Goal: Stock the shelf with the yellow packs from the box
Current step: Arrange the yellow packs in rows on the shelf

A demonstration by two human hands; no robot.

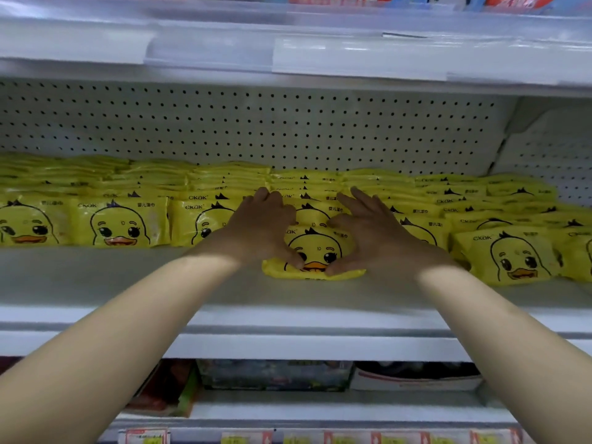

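One pack (315, 251) lies on the shelf (128, 283) — before the stacked rows (224, 184).

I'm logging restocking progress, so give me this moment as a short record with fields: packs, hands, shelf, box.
yellow pack rows: lined up along the shelf
front pack: on the shelf ahead of the rows, duck face showing
left hand: on the pack's left side, thumb on its face
right hand: on its right side, thumb on its face
box: not in view
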